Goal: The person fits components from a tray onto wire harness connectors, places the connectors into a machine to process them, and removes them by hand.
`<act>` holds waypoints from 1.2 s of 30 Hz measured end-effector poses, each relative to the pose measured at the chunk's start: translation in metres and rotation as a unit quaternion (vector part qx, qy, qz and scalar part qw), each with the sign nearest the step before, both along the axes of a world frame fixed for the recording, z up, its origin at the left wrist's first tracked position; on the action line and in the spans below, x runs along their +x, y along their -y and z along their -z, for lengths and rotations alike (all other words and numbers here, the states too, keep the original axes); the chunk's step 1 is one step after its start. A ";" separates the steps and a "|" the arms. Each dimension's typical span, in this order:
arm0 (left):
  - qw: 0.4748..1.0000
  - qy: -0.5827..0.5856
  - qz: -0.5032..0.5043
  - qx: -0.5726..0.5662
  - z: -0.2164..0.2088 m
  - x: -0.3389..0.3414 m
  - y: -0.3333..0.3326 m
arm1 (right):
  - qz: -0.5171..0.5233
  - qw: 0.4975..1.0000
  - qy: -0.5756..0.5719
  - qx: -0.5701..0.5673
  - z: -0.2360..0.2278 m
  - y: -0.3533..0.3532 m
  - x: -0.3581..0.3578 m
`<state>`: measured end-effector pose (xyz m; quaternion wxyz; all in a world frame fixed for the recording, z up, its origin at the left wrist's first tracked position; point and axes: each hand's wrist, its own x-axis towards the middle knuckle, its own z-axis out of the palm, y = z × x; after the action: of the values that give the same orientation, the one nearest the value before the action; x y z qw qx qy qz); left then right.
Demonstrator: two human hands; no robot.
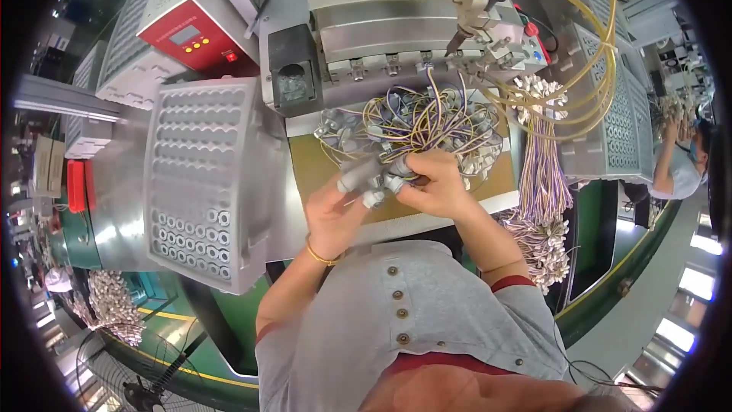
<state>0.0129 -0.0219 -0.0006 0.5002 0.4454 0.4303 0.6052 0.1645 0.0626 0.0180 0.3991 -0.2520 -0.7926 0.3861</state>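
My left hand [333,217] is closed on a greyish-white cylindrical part [356,176], smeared by motion, its fingertips close to the other hand. Beside it, my right hand [438,183] grips a small bunch of white cylindrical plastic parts [394,183], with purple and yellow wires running back from them. Just beyond both hands lies a tangled heap of wired parts [415,118] on a brown work mat [313,172]. The fingertips are partly hidden behind the parts.
A slanted grey tray [252,183] with round parts in its lower rows stands left, near a red-fronted control box [200,40]. Ahead is a metal fixture [389,27] under a tool arm [476,0] with yellow tubes [602,69]. Wire bundles [543,160] hang at right.
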 end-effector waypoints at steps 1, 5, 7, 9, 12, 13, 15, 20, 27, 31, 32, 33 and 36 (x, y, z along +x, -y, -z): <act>0.999 -0.035 -0.016 0.020 -0.001 0.001 0.000 | 0.003 1.000 0.001 0.000 -0.001 0.000 0.000; 0.999 -0.042 -0.002 0.012 -0.004 -0.001 -0.002 | -0.006 1.000 0.001 -0.010 -0.004 -0.002 0.001; 0.999 -0.046 0.011 -0.002 -0.002 -0.002 -0.002 | -0.011 1.000 0.008 -0.004 -0.006 -0.003 0.002; 0.997 -0.080 0.006 -0.002 0.000 -0.002 -0.001 | -0.024 0.999 0.024 0.034 -0.007 -0.004 0.003; 0.993 -0.119 -0.013 0.011 -0.002 0.000 -0.001 | -0.018 0.999 0.024 0.044 -0.004 -0.003 0.004; 0.992 -0.124 -0.026 0.025 -0.002 0.001 -0.002 | -0.017 0.999 0.024 0.044 -0.004 -0.003 0.004; 0.997 -0.081 -0.017 0.010 -0.002 0.003 -0.001 | -0.031 0.999 0.017 0.013 -0.003 -0.003 0.004; 0.997 0.048 0.019 -0.057 -0.004 0.004 -0.002 | -0.013 1.000 0.021 -0.016 -0.005 -0.003 0.007; 1.000 -0.010 0.006 0.000 -0.006 0.005 -0.007 | -0.067 0.993 0.026 -0.093 -0.005 -0.001 0.007; 0.994 0.074 -0.005 -0.084 -0.002 0.013 -0.012 | -0.038 0.969 0.030 -0.241 0.006 0.011 0.009; 0.989 0.087 -0.023 -0.116 0.000 0.013 -0.012 | -0.033 0.970 0.030 -0.238 0.004 0.013 0.011; 0.987 0.112 -0.016 -0.119 0.001 0.015 -0.016 | -0.017 0.954 0.039 -0.297 0.001 0.013 0.013; 0.972 0.185 0.015 -0.144 -0.010 0.022 -0.030 | 0.023 0.955 0.000 -0.296 0.009 0.012 0.017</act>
<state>0.0345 0.0086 0.0094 0.6391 0.2558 0.4059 0.6011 0.1815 0.0506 0.0092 0.3158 -0.3773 -0.6364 0.5941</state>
